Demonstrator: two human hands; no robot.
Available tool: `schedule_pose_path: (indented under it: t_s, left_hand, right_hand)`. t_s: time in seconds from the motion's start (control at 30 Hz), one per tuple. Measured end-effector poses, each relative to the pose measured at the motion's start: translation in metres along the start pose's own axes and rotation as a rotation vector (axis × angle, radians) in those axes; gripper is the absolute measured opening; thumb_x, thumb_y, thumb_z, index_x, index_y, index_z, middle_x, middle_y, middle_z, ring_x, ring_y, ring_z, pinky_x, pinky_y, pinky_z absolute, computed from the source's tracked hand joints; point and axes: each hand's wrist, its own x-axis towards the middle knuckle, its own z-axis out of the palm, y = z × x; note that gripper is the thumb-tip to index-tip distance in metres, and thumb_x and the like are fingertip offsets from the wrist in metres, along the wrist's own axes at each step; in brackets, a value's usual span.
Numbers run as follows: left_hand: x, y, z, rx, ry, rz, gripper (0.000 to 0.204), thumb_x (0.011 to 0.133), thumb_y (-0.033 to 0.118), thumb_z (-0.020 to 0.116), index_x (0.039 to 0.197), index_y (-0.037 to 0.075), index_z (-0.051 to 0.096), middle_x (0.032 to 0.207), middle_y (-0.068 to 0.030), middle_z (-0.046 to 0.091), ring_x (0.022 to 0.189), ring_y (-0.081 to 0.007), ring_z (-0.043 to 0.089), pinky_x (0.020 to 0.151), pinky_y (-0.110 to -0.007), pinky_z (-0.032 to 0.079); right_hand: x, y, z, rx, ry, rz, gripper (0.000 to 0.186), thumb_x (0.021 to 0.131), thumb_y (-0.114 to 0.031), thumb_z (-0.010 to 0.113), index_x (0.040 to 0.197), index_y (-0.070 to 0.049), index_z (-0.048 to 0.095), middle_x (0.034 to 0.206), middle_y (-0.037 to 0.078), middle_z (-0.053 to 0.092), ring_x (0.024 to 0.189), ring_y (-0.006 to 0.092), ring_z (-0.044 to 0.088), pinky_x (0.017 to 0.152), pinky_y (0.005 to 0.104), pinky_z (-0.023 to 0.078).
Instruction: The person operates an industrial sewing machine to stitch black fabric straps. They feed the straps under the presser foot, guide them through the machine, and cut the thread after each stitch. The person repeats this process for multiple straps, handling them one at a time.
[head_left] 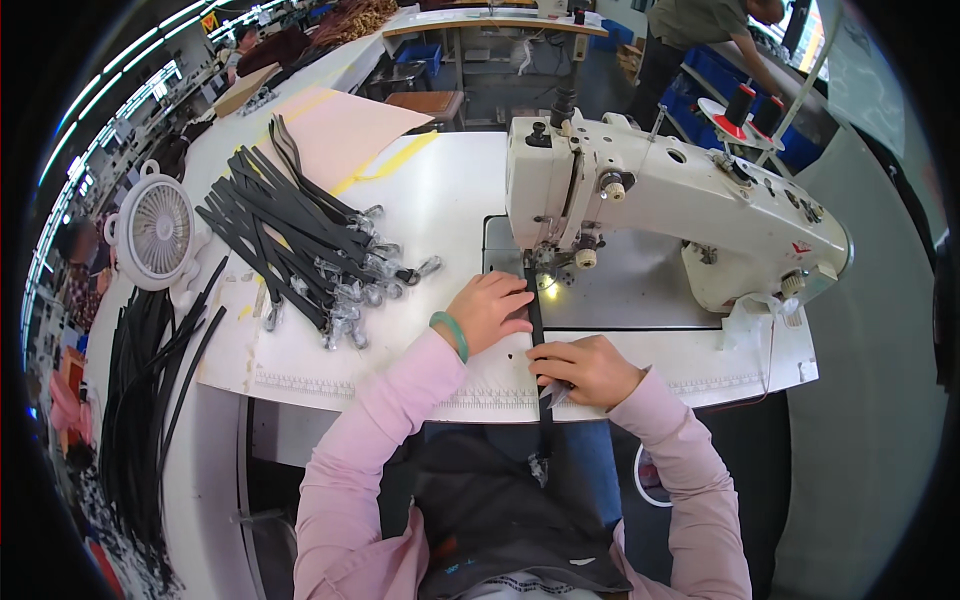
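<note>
A narrow black strap (536, 312) runs from under the presser foot of a white sewing machine (620, 180) toward me and over the table's front edge. A clear-wrapped piece (539, 468) is on its hanging end. My left hand (485, 312), a green bangle at its wrist, lies on the table with thumb and fingers apart, fingertips against the strap's left side. Closer to the front edge, my right hand (590, 370) is closed over the strap, fingers curled. Beneath those fingers pokes a small pointed metal piece (556, 394); its kind is mostly hidden.
Left of the machine lies a pile of black straps (290, 225) with clear-wrapped ends. More black straps (150, 400) hang over the left edge by a white fan (155, 232). Thread spools (740, 108) stand behind the machine. Another person (690, 40) bends at the back right.
</note>
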Motion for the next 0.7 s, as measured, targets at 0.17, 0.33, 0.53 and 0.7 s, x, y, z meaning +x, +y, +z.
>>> schedule_pose_path:
  t_s: [0.17, 0.33, 0.53, 0.7]
  left_hand:
    - [0.0013, -0.0013, 0.0023, -0.007, 0.016, 0.015, 0.04, 0.066, 0.026, 0.071, 0.098, 0.003, 0.062, 0.105, -0.0103, 0.058, 0.098, -0.0265, 0.053, 0.083, -0.036, 0.042]
    - [0.0003, -0.0005, 0.001, -0.008, 0.007, 0.002, 0.039, 0.066, 0.027, 0.071, 0.097, 0.004, 0.062, 0.105, -0.0099, 0.058, 0.098, -0.0264, 0.053, 0.083, -0.036, 0.042]
    - [0.0005, -0.0009, 0.0015, -0.002, 0.006, 0.008, 0.038, 0.067, 0.026, 0.07, 0.097, 0.004, 0.062, 0.104, -0.0099, 0.058, 0.098, -0.0263, 0.053, 0.082, -0.036, 0.042]
    - [-0.0003, -0.0023, 0.0019, 0.008, -0.018, -0.012, 0.035, 0.069, 0.029, 0.068, 0.096, 0.006, 0.064, 0.104, -0.0078, 0.057, 0.1, -0.0234, 0.051, 0.085, -0.035, 0.041]
  right_hand:
    - [-0.0012, 0.0016, 0.0001, -0.013, -0.007, 0.005, 0.017, 0.073, -0.012, 0.064, 0.087, -0.007, 0.057, 0.094, 0.004, 0.059, 0.06, 0.0201, 0.06, 0.052, 0.0299, 0.048]
    - [-0.0001, 0.0013, 0.0003, -0.003, -0.003, 0.005, 0.017, 0.073, -0.013, 0.065, 0.088, -0.008, 0.057, 0.094, 0.004, 0.059, 0.061, 0.02, 0.06, 0.053, 0.03, 0.048]
    - [-0.0013, 0.0018, 0.0014, -0.015, -0.016, 0.008, 0.017, 0.073, -0.014, 0.065, 0.087, -0.008, 0.058, 0.095, 0.004, 0.059, 0.062, 0.02, 0.06, 0.053, 0.0299, 0.048]
    - [-0.0012, 0.0028, 0.0022, -0.008, -0.006, 0.007, 0.016, 0.072, -0.013, 0.065, 0.085, -0.007, 0.058, 0.096, 0.004, 0.059, 0.062, 0.0201, 0.06, 0.053, 0.0295, 0.049]
